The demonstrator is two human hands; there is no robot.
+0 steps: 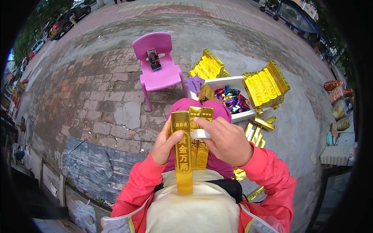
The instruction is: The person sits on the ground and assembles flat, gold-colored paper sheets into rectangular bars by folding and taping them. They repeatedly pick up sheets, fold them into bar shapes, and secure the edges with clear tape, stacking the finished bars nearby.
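Observation:
My left hand [163,145] is closed on a long gold foil box [182,155] with printed characters, held upright over my lap, its thumb on the front face. Two slimmer gold boxes [202,155] stand side by side just right of it, resting against my lap. My right hand [233,141] is closed on a white roll of tape [201,134], which lies across the slimmer boxes. The right index finger reaches toward the top of those boxes. How the tape meets the foil is hidden behind the fingers.
Ahead stands a white bin [225,82] with colourful foil pieces [233,100]. Stacks of gold boxes [264,87] sit on its right end and behind it [210,65]. More gold boxes [254,136] lie on the ground at right. A pink chair [161,73] holds a phone [154,59].

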